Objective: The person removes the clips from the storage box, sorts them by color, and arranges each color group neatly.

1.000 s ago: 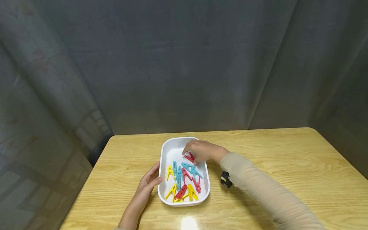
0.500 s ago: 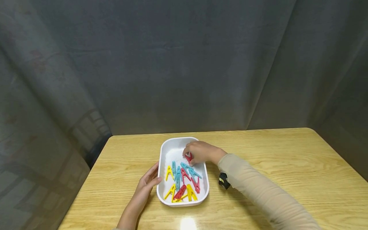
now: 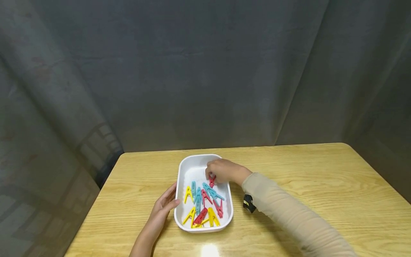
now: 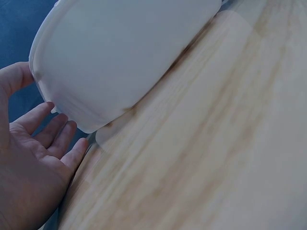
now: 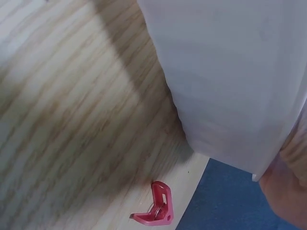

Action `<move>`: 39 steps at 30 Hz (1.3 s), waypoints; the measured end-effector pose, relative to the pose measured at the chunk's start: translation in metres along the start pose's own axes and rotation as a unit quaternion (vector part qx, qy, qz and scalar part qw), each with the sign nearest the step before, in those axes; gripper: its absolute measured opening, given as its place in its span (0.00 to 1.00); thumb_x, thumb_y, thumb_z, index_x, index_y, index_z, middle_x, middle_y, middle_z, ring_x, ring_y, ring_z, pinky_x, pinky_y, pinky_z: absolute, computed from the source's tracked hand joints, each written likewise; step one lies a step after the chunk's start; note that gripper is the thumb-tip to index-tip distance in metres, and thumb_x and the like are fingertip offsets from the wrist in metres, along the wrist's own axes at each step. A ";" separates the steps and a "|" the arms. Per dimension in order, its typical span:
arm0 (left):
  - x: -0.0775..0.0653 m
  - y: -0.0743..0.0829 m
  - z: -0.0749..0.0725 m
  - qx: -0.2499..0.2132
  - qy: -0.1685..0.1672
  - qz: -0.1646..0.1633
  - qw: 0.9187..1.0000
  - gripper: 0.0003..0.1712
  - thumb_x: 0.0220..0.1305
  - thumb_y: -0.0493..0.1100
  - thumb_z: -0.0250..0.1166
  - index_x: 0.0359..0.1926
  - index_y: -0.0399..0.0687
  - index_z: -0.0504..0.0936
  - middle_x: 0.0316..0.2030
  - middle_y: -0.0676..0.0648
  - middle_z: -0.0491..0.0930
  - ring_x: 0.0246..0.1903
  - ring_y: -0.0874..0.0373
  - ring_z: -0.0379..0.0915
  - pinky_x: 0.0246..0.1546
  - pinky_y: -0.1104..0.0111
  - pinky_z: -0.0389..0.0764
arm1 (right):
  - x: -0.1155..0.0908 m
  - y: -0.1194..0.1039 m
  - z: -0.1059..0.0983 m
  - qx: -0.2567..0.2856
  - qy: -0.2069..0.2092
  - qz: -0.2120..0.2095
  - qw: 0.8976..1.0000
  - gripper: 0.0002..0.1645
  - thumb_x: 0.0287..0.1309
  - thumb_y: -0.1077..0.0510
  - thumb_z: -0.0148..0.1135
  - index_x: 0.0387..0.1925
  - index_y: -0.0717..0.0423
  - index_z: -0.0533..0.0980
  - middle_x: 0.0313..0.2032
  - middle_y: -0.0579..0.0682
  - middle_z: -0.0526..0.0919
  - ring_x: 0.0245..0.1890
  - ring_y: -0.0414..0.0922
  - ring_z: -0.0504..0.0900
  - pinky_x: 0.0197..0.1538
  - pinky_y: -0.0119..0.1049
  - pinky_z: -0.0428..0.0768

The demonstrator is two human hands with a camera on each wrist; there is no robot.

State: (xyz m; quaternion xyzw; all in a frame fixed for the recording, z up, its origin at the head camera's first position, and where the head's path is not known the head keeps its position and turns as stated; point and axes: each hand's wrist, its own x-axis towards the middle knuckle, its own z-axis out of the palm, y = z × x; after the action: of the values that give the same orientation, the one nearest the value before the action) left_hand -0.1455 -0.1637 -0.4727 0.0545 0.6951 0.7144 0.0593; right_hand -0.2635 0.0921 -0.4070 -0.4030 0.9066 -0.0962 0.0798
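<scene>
A white tray [image 3: 191, 167] on the table holds several plastic clothespins: yellow, light blue [image 3: 198, 205] and red. Along the tray's left side my left hand [image 3: 162, 207] grips it, thumb at the rim and fingers against the outer wall; the left wrist view shows this hand [image 4: 43, 153] at one end of the tray. My right hand [image 3: 224, 170] reaches over the right rim and pinches a red clothespin [image 3: 211, 182] inside, its upper part hidden by the fingers. In the right wrist view, part of this hand [image 5: 283, 191] shows beside the tray's wall [image 5: 216, 72].
A wooden table [image 3: 305, 185] extends widely to the right, with a dark curtain [image 3: 199, 89] behind it. A small black device [image 3: 248, 203] sits under the right wrist. In the right wrist view, a red clothespin [image 5: 165, 211] appears near the table's edge.
The red clothespin under my right hand has turned, from pointing sideways to pointing toward the near end of the tray. My left hand stays at the tray.
</scene>
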 end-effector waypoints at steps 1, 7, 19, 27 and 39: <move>0.000 0.000 0.000 0.001 0.000 0.001 1.000 0.35 0.67 0.37 0.60 0.73 0.39 0.61 0.73 0.39 0.59 0.72 0.43 0.52 0.70 0.49 0.48 | 0.000 0.001 0.000 -0.004 0.004 -0.003 1.000 0.12 0.50 0.67 0.73 0.34 0.48 0.85 0.33 0.43 0.78 0.33 0.38 0.73 0.44 0.32 0.76; 0.001 0.002 0.000 -0.001 -0.003 0.006 1.000 0.35 0.67 0.37 0.59 0.73 0.38 0.61 0.73 0.39 0.58 0.72 0.42 0.52 0.70 0.49 0.49 | 0.000 0.004 -0.001 0.000 0.025 -0.017 1.000 0.06 0.52 0.59 0.75 0.33 0.49 0.84 0.34 0.44 0.78 0.35 0.39 0.73 0.46 0.33 0.77; -0.001 0.003 -0.002 0.000 -0.002 0.000 1.000 0.35 0.67 0.37 0.59 0.74 0.38 0.60 0.73 0.39 0.58 0.72 0.43 0.51 0.70 0.49 0.48 | -0.007 0.004 0.000 0.053 0.097 -0.027 0.993 0.09 0.57 0.55 0.72 0.40 0.50 0.84 0.38 0.41 0.83 0.41 0.43 0.79 0.49 0.35 0.78; -0.002 0.002 -0.001 -0.003 -0.001 -0.004 1.000 0.36 0.67 0.37 0.59 0.74 0.39 0.60 0.73 0.40 0.58 0.72 0.43 0.52 0.70 0.49 0.49 | -0.028 0.002 -0.004 0.070 0.172 -0.033 0.982 0.11 0.57 0.56 0.72 0.43 0.48 0.84 0.40 0.40 0.83 0.42 0.43 0.80 0.50 0.39 0.79; -0.001 0.003 0.007 -0.010 -0.005 -0.004 1.000 0.36 0.67 0.39 0.61 0.74 0.42 0.61 0.73 0.41 0.58 0.72 0.43 0.51 0.71 0.47 0.48 | -0.067 0.008 -0.010 0.090 0.270 0.008 0.959 0.13 0.56 0.55 0.73 0.44 0.47 0.84 0.42 0.39 0.85 0.43 0.41 0.81 0.45 0.38 0.80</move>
State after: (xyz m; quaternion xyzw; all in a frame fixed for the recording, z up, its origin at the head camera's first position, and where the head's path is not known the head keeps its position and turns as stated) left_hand -0.1433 -0.1574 -0.4692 0.0547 0.6875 0.7211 0.0665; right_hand -0.2276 0.1487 -0.3948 -0.3458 0.8852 -0.2820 -0.1316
